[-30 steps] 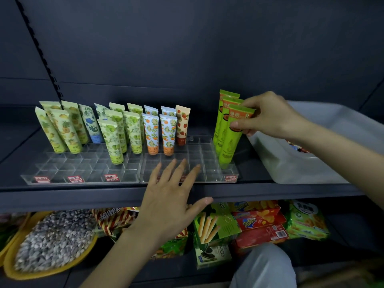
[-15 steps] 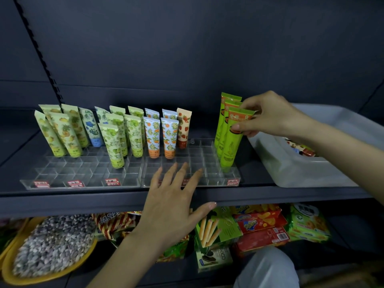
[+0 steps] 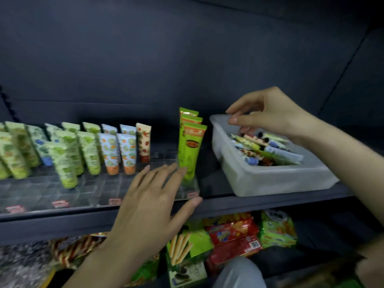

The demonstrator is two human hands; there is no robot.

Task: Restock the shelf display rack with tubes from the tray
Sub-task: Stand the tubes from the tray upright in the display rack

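Observation:
A clear plastic display rack [image 3: 41, 192] with square cells sits on the dark shelf. Several small patterned tubes [image 3: 89, 154] stand in its back rows. Three tall green tubes [image 3: 190, 146] stand in a column at its right end. To the right, a white tray [image 3: 270, 181] holds several loose tubes [image 3: 268, 148] lying in a heap. My right hand [image 3: 268, 115] hovers over the tray, fingers curled downward toward the tubes, holding nothing. My left hand [image 3: 149, 206] lies flat with spread fingers on the rack's front right part.
The shelf edge [image 3: 228, 206] runs across the front. On the lower shelf lie snack packs [image 3: 234, 235], biscuit-stick boxes [image 3: 182, 248] and a yellow bowl of seeds [image 3: 22, 265]. A dark back wall closes the shelf behind.
My right hand has let go of the front green tube, which now stands in the rack, and has moved right over the tray. The view shifted right. My left hand stays on the rack.

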